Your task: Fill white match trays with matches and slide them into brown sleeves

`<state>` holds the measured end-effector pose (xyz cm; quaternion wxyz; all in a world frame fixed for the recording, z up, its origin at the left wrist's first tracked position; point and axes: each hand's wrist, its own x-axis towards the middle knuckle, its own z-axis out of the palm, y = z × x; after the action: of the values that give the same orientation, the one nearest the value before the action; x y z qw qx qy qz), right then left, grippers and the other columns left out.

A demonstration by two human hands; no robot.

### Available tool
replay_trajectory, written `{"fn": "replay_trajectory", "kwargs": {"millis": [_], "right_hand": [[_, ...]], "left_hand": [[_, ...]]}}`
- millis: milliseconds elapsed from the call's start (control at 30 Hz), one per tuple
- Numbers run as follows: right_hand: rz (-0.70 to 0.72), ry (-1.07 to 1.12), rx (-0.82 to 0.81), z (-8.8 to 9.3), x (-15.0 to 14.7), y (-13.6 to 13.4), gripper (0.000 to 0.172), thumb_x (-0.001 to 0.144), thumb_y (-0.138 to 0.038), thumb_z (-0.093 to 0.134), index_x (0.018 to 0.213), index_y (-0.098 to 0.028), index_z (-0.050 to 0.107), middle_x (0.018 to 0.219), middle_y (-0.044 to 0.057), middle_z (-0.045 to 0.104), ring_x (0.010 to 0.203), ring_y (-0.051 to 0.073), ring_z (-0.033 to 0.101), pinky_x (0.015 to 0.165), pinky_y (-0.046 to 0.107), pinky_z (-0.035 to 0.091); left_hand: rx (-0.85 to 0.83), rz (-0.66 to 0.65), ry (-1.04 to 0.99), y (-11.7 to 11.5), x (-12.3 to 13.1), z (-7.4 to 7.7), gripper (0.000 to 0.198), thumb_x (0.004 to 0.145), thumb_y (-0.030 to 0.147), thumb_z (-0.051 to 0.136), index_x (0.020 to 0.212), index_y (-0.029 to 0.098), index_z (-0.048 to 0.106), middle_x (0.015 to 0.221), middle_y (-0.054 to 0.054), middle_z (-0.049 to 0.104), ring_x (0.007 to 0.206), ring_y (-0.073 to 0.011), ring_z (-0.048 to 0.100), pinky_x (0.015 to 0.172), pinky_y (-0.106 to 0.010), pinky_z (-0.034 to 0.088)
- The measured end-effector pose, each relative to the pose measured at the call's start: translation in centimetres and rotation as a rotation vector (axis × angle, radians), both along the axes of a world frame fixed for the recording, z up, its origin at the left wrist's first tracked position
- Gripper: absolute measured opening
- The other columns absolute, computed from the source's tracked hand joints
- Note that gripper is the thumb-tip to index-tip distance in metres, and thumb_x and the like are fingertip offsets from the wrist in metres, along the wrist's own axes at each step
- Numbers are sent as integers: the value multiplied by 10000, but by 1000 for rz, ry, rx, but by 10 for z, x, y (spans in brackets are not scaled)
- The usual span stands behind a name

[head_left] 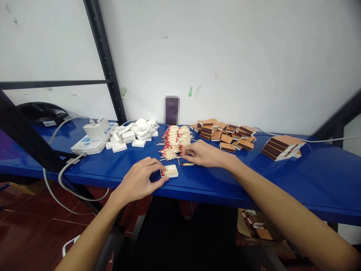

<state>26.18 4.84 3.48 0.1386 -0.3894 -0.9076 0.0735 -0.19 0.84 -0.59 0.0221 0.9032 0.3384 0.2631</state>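
My left hand [143, 175] grips a white matchbox tray [175, 174] between thumb and fingers near the front of the blue table. Several red-headed matches [169, 172] lie inside the tray. At the near right edge of a large match pile [176, 141], my right hand [201, 153] is closed in a pinch on matches; how many is hidden by the fingers. Just below that hand lies a small yellowish piece with a red end [188, 164]. A single match [178, 161] lies apart from the pile.
White trays [135, 132] are heaped on the left, beside a power strip [90, 145] with cables. Brown matchbox sleeves [225, 133] lie behind my right hand, and stacked matchboxes [282, 147] stand farther right. Under the table is a carton [242, 227] with more boxes.
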Motion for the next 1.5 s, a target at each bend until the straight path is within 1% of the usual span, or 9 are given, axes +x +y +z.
{"fn": "replay_trajectory", "kwargs": {"millis": [133, 267, 500, 767, 933, 1067, 1200, 1333, 1500], "right_hand": [[-23, -47, -54, 12, 11, -3, 158, 832, -231, 556, 800, -168, 697, 688, 10, 664, 579, 116, 534, 596, 254, 345], [-26, -143, -114, 16, 13, -4, 139, 777, -184, 554, 749, -173, 690, 637, 3, 624, 556, 118, 491, 568, 265, 316], [-26, -146, -164, 16, 6, -8, 200, 821, -319, 550, 732, -173, 654, 626, 3, 580, 552, 121, 460, 553, 267, 274], [-18, -135, -123, 9, 3, -9, 216, 816, -401, 607, 830, -189, 641, 692, -1, 582, 607, 131, 460, 580, 261, 282], [15, -104, -114, 6, -1, -10, 205, 834, -381, 605, 799, -183, 650, 688, -1, 584, 608, 125, 472, 584, 256, 291], [-1, -23, 4, 1, -5, -8, 173, 892, -285, 529, 907, -181, 667, 781, 26, 644, 697, 147, 532, 634, 260, 330], [74, 4, 29, -7, -7, -2, 233, 918, -175, 471, 1020, -188, 679, 935, 57, 687, 820, 168, 586, 719, 273, 387], [74, -29, 49, -11, -4, 2, 249, 935, -185, 479, 1040, -199, 704, 976, 70, 681, 879, 181, 597, 763, 288, 411], [60, -34, 28, -12, -6, 3, 206, 935, -217, 521, 1011, -191, 711, 961, 67, 682, 869, 177, 598, 748, 277, 407]], "left_hand": [[-13, 4, -13, -1, 1, 1, 191, 915, 375, 596, 975, 216, 683, 1002, -41, 689, 917, -210, 619, 827, -349, 491], [-14, 5, -18, -1, 1, 2, 184, 908, 365, 607, 981, 215, 683, 1003, -39, 691, 921, -209, 622, 829, -352, 492], [-7, 8, -16, -3, 1, 2, 193, 908, 371, 605, 971, 208, 686, 986, -39, 688, 911, -209, 626, 819, -355, 499], [-7, 6, -17, -1, 2, 2, 201, 916, 374, 593, 991, 211, 685, 986, -45, 685, 912, -206, 624, 826, -354, 501], [-7, 5, -14, -2, 2, 3, 216, 921, 387, 585, 985, 206, 684, 989, -47, 687, 910, -205, 622, 829, -356, 500], [-19, 4, -10, -3, 2, 4, 212, 920, 384, 585, 971, 202, 682, 985, -47, 687, 906, -206, 621, 827, -360, 501], [-21, 0, -15, -3, 2, 4, 196, 917, 375, 589, 951, 204, 680, 976, -45, 686, 902, -205, 619, 823, -358, 499], [-26, 0, -17, -3, 2, 4, 194, 916, 372, 593, 955, 203, 680, 977, -46, 686, 903, -205, 619, 828, -357, 497], [-25, -3, -14, -3, 2, 4, 194, 918, 374, 589, 954, 205, 676, 968, -42, 683, 900, -205, 618, 822, -350, 493]]}}
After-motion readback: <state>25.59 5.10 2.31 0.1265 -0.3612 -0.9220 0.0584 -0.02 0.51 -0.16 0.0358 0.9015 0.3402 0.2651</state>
